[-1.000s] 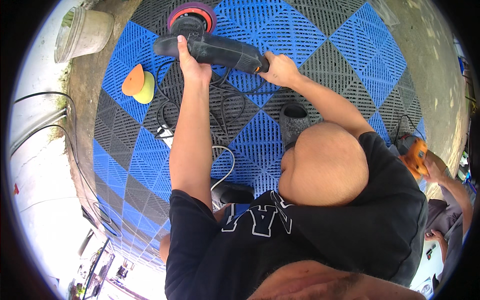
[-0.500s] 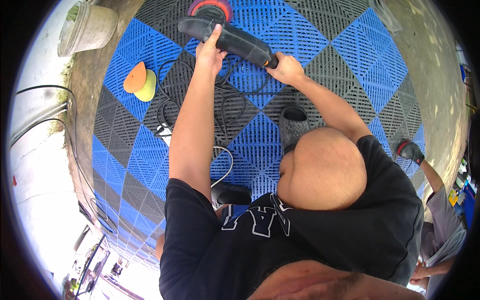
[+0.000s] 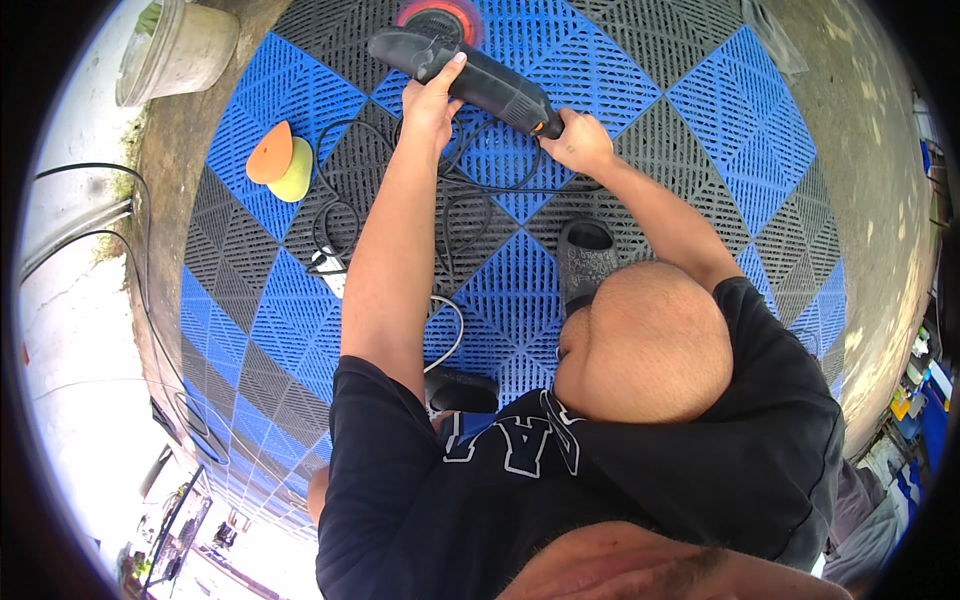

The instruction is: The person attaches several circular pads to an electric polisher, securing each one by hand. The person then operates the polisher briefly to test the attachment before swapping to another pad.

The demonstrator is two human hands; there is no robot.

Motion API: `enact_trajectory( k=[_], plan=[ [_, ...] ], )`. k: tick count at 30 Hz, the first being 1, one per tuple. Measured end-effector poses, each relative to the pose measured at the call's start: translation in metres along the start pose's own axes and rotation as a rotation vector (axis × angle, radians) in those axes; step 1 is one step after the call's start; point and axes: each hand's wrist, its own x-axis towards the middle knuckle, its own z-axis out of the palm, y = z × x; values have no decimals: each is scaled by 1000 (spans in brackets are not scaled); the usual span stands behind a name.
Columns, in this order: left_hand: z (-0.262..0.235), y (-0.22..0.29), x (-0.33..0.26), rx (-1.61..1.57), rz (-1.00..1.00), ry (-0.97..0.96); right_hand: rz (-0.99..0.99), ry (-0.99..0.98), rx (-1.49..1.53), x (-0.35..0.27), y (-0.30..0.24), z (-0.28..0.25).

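Note:
A black electric polisher [image 3: 490, 88] is held in front of me, aslant, its round red-rimmed pad [image 3: 468, 18] at the far end. My left hand [image 3: 430, 105] grips the body just behind the head, with the thumb lying on top. The rear end of the polisher is in my right hand [image 3: 580, 143], fingers wrapped round it beside a small orange part. Below the tool, a black cord [image 3: 470, 187] lies looped on the mat. An orange foam pad [image 3: 270, 153] partly covers a yellow pad [image 3: 291, 175], to the left of my left forearm.
Blue and black slatted tiles [image 3: 700, 90] cover the floor. A white power strip [image 3: 328, 270] lies left of my left forearm. At the far left stands a pale bucket [image 3: 190, 55]. My feet wear dark slippers [image 3: 588, 250]. Another person's grey clothing [image 3: 862, 525] shows at lower right.
The polisher and both my hands have shifted slightly right and nearer. The other person's gloved hand and arm at the right have gone from view.

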Motion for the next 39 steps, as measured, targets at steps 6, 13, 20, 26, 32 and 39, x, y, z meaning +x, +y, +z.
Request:
enact_trajectory(
  k=[6, 13, 20, 26, 32, 39],
  plan=[
    [5, 1, -4, 23, 19, 44, 10, 3, 33, 0, -4, -2],
    [-2, -7, -2, 88, 8, 59, 16, 3, 6, -3, -2, -3],
    [-15, -13, 3, 97, -4, 98, 5, 3, -1, -4, -7, -2],
    [-10, -4, -2, 134, -16, 128, 26, -34, 38, -1, -7, -4],
    [-17, -4, -3, 161, -31, 53, -20, 65, 49, -3, 2, 2],
    [-35, 16, 9, 200, 360, 246, -15, -5, 7, -6, -2, -1]
  ],
)
